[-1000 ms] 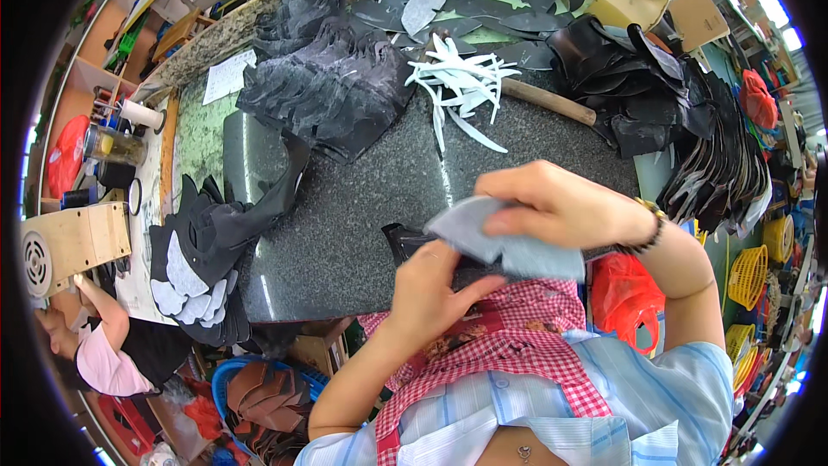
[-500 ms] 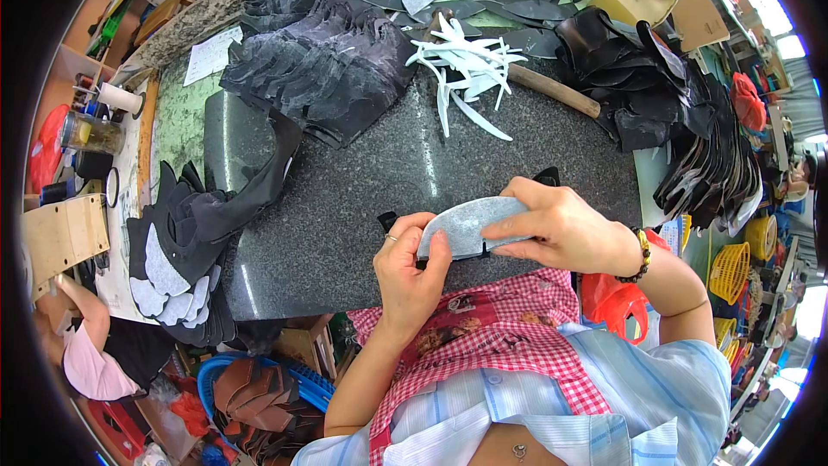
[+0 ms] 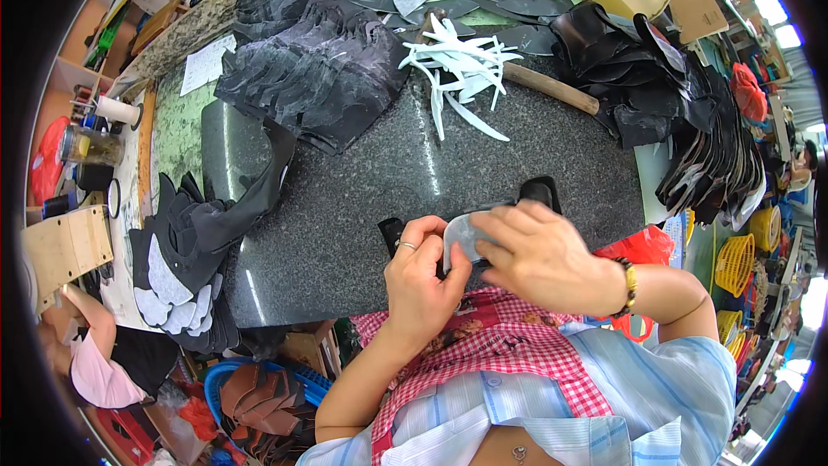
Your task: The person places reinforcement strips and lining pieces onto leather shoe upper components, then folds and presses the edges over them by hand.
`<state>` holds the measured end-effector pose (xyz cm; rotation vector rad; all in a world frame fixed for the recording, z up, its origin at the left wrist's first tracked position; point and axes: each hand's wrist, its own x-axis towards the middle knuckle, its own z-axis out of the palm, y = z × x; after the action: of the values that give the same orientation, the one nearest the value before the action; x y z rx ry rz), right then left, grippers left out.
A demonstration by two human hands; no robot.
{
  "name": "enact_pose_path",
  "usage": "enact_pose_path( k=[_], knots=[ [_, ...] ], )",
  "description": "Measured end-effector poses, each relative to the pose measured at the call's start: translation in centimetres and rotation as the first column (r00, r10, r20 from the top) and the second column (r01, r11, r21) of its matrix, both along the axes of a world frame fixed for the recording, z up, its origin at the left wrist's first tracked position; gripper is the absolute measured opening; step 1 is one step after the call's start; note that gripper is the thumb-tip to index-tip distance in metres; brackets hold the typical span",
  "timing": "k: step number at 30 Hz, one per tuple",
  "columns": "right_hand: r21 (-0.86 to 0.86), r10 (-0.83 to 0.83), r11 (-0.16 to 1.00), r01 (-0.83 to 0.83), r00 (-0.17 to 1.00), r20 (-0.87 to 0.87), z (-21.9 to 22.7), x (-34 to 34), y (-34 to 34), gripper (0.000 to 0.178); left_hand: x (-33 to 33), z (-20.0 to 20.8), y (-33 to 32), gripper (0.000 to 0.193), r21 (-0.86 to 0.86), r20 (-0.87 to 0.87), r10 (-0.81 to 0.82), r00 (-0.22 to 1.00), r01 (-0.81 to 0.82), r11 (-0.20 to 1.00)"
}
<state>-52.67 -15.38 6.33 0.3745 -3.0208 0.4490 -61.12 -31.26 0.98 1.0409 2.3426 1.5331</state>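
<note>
At a speckled stone work slab, I pinch a pale grey curved piece between my left hand's thumb and fingers, my right hand laid over its right part (gripping or merely smoothing, I cannot tell). I judge this to be aligning it over black material; next seems to call for even pressure. My blurred right fingers hide how the layers meet.

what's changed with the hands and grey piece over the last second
The right hand has moved toward the body, its fingers now covering much of the grey piece. The left hand has taken hold of that piece's left end. A black piece's end now shows beyond the right hand. White strips and wooden handle stayed put.
</note>
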Motion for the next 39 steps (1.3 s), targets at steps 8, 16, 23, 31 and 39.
enact_pose_path(
  k=[8,16,23,31,39],
  knots=[
    [-0.222,-0.065,0.971,0.086,0.993,0.101,-1.8,0.5,0.7,0.028,-3.1,3.1,-1.0,0.022,-0.314,-0.181,-0.483,0.857,0.415,0.854],
    [-0.112,0.045,0.993,-0.041,0.998,0.034,-1.7,0.5,1.4,0.03,-5.2,2.7,-1.1,0.019,-0.313,-0.406,-0.575,0.71,0.483,0.818],
    [-0.452,0.176,0.886,-0.101,0.976,0.126,2.0,-2.3,4.7,0.014,-6.4,6.9,0.2,0.022,-0.213,0.147,-0.573,0.806,0.592,0.778],
    [-0.542,0.27,0.836,0.089,0.793,0.546,6.6,-3.7,5.1,0.017,-8.1,8.1,1.3,0.021,0.085,0.82,-0.5,0.277,0.806,0.586],
    [-0.537,0.162,0.822,0.189,0.827,0.539,6.7,-2.6,4.6,0.022,-4.3,8.9,2.2,0.03,-0.291,0.55,-0.525,0.65,0.738,0.609]
  ],
)
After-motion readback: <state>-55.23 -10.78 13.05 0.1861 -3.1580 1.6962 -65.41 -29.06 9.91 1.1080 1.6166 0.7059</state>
